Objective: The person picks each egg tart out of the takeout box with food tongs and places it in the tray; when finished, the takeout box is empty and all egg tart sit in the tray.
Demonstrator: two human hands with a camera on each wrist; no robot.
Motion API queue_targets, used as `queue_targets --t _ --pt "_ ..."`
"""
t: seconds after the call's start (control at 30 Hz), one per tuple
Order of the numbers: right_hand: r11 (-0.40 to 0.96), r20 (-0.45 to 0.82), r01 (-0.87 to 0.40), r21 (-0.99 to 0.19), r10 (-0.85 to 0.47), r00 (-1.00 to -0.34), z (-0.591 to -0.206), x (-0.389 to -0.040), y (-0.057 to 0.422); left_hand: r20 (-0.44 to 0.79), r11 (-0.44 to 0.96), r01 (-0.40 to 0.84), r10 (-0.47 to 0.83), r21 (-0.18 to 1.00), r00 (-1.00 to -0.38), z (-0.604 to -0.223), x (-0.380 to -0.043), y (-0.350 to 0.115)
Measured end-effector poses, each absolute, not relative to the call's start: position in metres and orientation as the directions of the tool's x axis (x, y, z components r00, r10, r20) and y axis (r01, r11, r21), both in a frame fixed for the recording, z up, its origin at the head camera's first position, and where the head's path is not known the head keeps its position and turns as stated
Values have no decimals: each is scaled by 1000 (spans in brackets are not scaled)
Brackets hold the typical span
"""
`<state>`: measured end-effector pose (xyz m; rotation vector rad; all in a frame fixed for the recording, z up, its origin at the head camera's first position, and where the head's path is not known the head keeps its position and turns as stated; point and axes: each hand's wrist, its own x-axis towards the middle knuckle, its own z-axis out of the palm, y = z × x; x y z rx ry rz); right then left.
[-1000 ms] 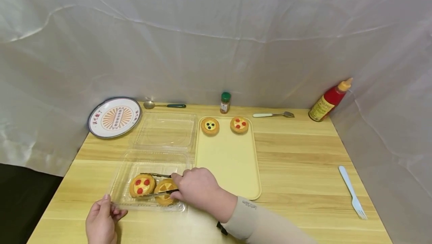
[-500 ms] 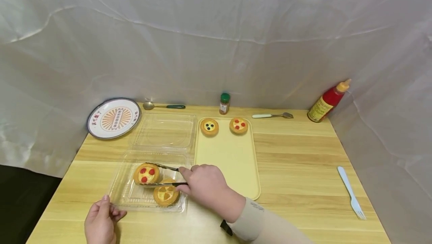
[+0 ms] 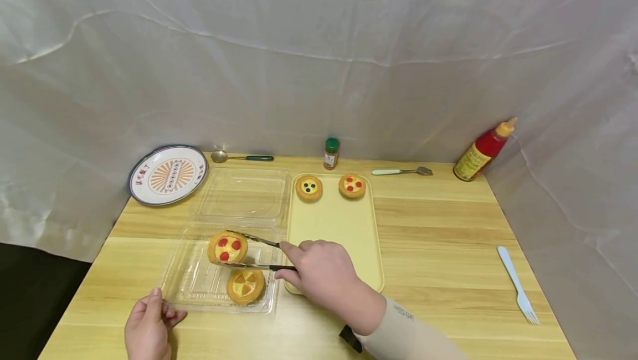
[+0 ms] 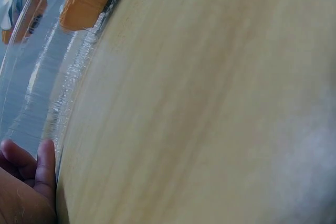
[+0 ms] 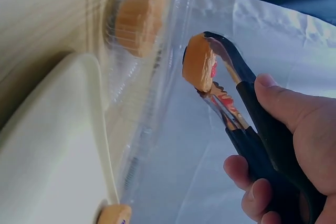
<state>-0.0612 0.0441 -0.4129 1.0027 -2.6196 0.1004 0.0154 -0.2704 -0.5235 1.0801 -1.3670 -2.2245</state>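
Note:
My right hand (image 3: 324, 271) grips black-handled metal tongs (image 5: 247, 103), fingers and thumb curled round the handles. Between the tong tips is an egg tart with red dots (image 3: 227, 247), raised over the clear plastic container (image 3: 194, 288). Inside that container, near its front right corner, lies a second tart with orange wedges (image 3: 246, 286). My left hand (image 3: 148, 324) pinches the container's front left corner between thumb and fingers. In the left wrist view the same hand (image 4: 31, 182) shows at the container's rim.
Right of the container lies a pale yellow tray (image 3: 331, 227) bearing a tart with dark dots (image 3: 309, 188) and a red-dotted tart (image 3: 351, 186). Farther out are a plate (image 3: 168, 175), spoon (image 3: 241, 157), spice jar (image 3: 331, 153), small fork (image 3: 402, 171), sauce bottle (image 3: 484, 149) and blue fork (image 3: 518, 284).
My right hand has lifted the red-dotted tart with the tongs and moved it right and away from me. The orange-wedge tart is now uncovered. My left hand stays at the corner.

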Motion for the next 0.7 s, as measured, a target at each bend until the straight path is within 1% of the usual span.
queue_targets --t 0.2,0.43,0.7 --pt "750 381 -660 35 -621 -685 -409 -59 59 -441 -498 -118 -603 859 -665 -523 15 -271" --pt "766 407 -642 -1 -587 -700 -406 -57 82 -445 -493 -130 -603 860 -662 -522 15 -271" --pt "774 459 -633 2 -563 -688 -407 -52 114 -453 -491 -141 -605 860 -655 -521 16 -271"
